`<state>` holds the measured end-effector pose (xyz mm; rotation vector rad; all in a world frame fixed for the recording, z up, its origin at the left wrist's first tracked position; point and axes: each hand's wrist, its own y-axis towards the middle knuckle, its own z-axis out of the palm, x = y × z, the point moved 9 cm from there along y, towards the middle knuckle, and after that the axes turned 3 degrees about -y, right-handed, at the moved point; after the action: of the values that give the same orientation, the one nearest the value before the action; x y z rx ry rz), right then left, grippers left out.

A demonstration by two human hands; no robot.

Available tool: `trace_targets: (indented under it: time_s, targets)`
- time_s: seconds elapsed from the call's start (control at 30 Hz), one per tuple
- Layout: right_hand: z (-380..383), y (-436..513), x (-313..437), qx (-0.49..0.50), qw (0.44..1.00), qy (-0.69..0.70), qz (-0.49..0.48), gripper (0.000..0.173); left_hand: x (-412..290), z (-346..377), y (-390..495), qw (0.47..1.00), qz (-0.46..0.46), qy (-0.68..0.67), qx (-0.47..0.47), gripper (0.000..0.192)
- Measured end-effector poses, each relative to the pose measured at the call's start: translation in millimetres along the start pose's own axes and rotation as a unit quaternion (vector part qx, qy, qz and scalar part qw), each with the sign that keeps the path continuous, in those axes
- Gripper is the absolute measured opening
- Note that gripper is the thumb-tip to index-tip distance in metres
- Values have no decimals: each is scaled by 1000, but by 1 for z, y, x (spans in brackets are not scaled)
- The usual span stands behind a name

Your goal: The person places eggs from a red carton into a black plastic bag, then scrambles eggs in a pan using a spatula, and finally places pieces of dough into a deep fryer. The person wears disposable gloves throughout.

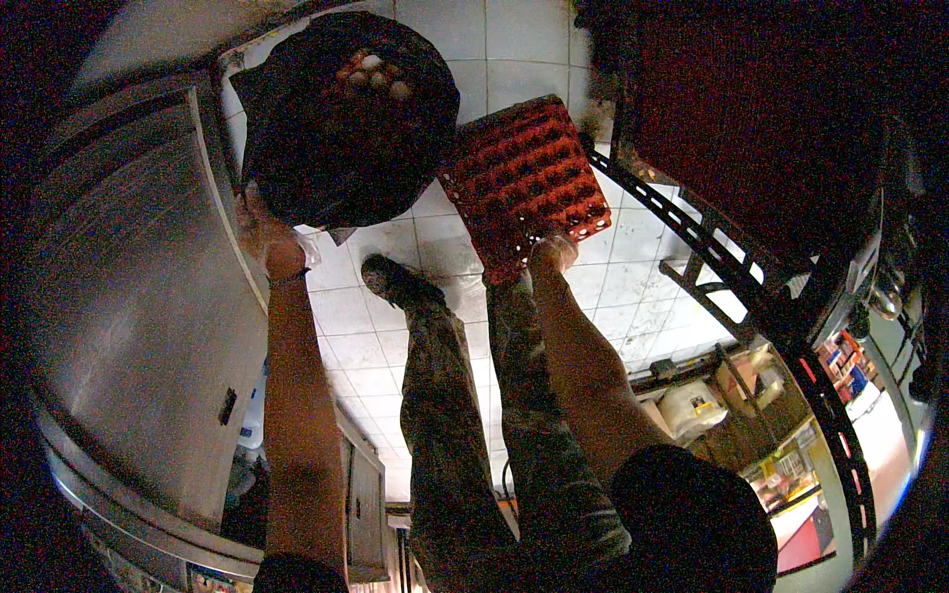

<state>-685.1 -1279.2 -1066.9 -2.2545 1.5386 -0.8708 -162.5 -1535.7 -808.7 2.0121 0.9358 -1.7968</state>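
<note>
My left hand (280,248), in what looks like a thin clear glove, grips the near left edge of a black plastic bag (334,163). Deep in the bag's dark opening lie several white and brownish rounded pieces, apparently eggs or eggshells (374,78). A red plastic egg tray (526,178) is tilted beside the bag, its cups showing no eggs. My right hand (554,253), also in a clear covering, holds the tray by its near edge. Some fingers of both hands are hidden or blurred.
White floor tiles (356,326) lie under my feet. A metal cabinet or fridge (141,311) stands close on the left. To the right runs a dark slotted metal frame (667,207), with a shelf of packaged goods (693,408) nearer me. The upper right is very dark.
</note>
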Motion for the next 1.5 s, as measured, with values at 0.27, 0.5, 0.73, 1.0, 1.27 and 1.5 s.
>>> trace_targets:
  time_s: [0.27,0.5,0.73,1.0,1.27,1.5]
  targets:
    - [-16,-15,32,27,966,-236,-106,42,19,-4,11,998,45,25,39,43]
    - [20,17,-20,75,980,184,-15,44,16,5,9,999,-14,42,28,43]
    - [115,20,-32,329,901,277,55,51,28,-33,34,997,27,14,-69,44]
    - [115,-11,127,356,740,558,114,58,-64,-91,48,895,230,368,-100,58]
    - [93,40,281,299,871,111,-373,52,-110,-43,-31,697,389,602,31,64]
    - [-13,5,224,239,857,-254,-380,64,-188,-42,-93,802,410,429,64,56]
